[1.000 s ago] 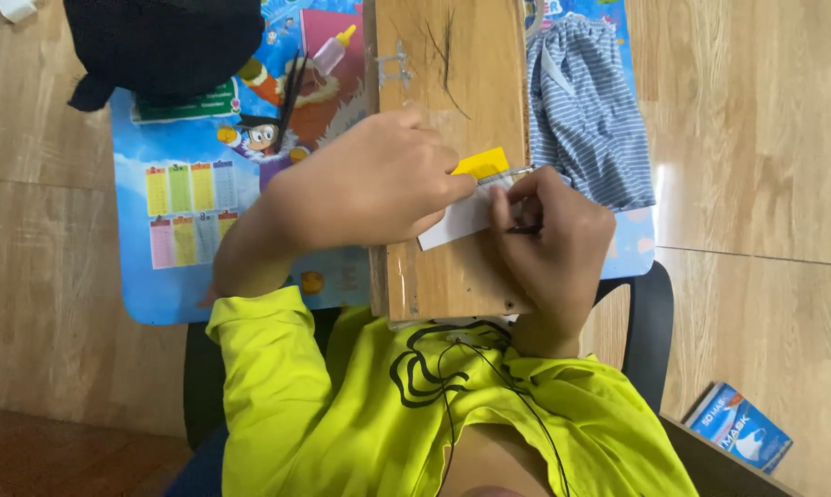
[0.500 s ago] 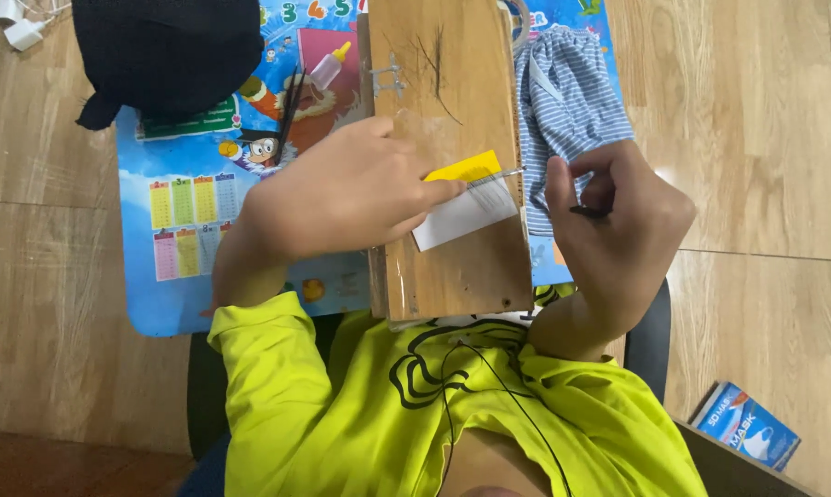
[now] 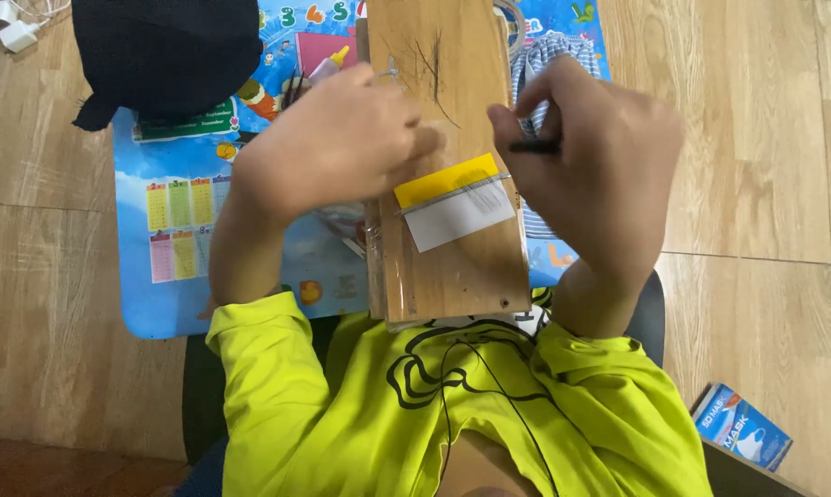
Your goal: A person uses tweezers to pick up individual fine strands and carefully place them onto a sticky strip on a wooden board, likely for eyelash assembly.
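A small card (image 3: pixel 457 202), yellow on its upper half and white on its lower, lies on a wooden board (image 3: pixel 448 267) with a thin dark line crossing it where the two colours meet; its long axis runs left to right, tilted so the right end sits a little higher. The board's long axis runs away from the person, and its far end is cut off by the top edge of the picture. The left hand (image 3: pixel 337 143) rests on the board's left side with its fingers bent toward the card's yellow corner; whether they pinch it cannot be told, since the fingertips are blurred. The right hand (image 3: pixel 590 161) hovers just right of the card, its fingers closed on a thin dark stick (image 3: pixel 533 145), most of which is hidden in the grip. Under the board lies a blue poster (image 3: pixel 181 230) with coloured number tables, partly covered by a black cloth (image 3: pixel 162 55) at upper left. A striped cloth (image 3: pixel 549 55) shows beyond the right hand. On the wooden floor at lower right lies a small blue and white box (image 3: pixel 739 440).
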